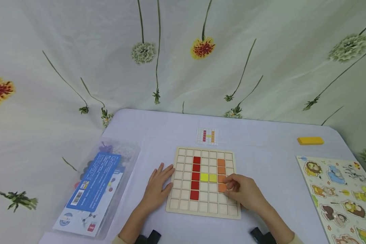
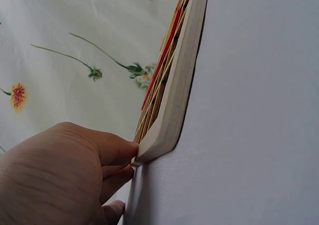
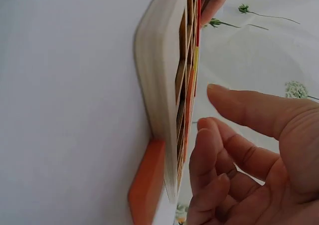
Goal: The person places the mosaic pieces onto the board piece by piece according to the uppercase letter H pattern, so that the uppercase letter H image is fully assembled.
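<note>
A square wooden grid board (image 1: 186,206) lies on the table. It holds a column of several red tiles (image 1: 195,176), two yellow tiles (image 1: 208,177) side by side, and a column of several orange tiles (image 1: 221,163). My left hand (image 1: 158,184) rests at the board's left edge with fingers spread; in the left wrist view its fingertips touch the board's corner. Over the orange column is my right hand (image 1: 244,191). The right wrist view shows its thumb and bent fingers apart, with nothing between them. An orange piece (image 3: 147,185) lies beside the board's edge there.
Behind the board lies a small pattern card (image 1: 207,136) with a similar coloured design. A clear plastic case (image 1: 122,189) with a blue label is at left. At right are a yellow block (image 1: 310,141) and an animal puzzle board (image 1: 338,200).
</note>
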`<state>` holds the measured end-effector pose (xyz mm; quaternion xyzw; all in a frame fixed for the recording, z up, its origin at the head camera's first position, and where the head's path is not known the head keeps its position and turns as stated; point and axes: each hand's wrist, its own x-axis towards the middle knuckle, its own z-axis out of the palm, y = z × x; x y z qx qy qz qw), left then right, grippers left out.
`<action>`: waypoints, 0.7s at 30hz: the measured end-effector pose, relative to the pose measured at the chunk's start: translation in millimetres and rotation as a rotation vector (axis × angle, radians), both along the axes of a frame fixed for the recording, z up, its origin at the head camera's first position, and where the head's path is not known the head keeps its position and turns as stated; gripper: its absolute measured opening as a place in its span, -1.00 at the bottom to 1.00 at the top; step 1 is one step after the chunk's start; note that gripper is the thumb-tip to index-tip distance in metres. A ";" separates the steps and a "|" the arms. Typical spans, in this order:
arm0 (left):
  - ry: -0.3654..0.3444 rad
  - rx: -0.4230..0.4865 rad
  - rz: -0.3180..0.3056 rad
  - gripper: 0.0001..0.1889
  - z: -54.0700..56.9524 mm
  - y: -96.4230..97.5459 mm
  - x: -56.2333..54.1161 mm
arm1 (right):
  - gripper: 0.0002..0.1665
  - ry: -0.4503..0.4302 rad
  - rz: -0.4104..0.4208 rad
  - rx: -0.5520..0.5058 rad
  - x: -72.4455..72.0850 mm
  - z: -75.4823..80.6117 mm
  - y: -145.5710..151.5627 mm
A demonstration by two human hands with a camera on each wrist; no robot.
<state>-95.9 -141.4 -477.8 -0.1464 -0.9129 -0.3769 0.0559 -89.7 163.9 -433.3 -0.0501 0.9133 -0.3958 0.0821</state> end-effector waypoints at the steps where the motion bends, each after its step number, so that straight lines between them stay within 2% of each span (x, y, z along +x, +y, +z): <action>1: -0.001 0.000 -0.001 -0.49 0.4 0.2 0.0 | -0.69 0.010 -0.003 -0.007 0.8 1.6 2.6; 8: 0.003 -0.009 -0.001 -0.49 0.7 0.0 0.0 | -0.54 0.185 -0.023 -0.087 14.9 10.5 32.3; 11: 0.011 -0.009 -0.002 -0.49 0.1 -0.5 -0.4 | -0.49 0.223 -0.047 -0.124 23.7 9.1 44.8; 16: 0.017 -0.009 -0.003 -0.49 -1.1 -0.8 -0.7 | -0.45 0.176 -0.086 -0.172 37.0 0.1 59.7; 21: 0.018 -0.001 -0.008 -0.49 -1.8 -0.5 -0.8 | -0.42 0.099 -0.092 -0.204 42.3 -14.9 67.7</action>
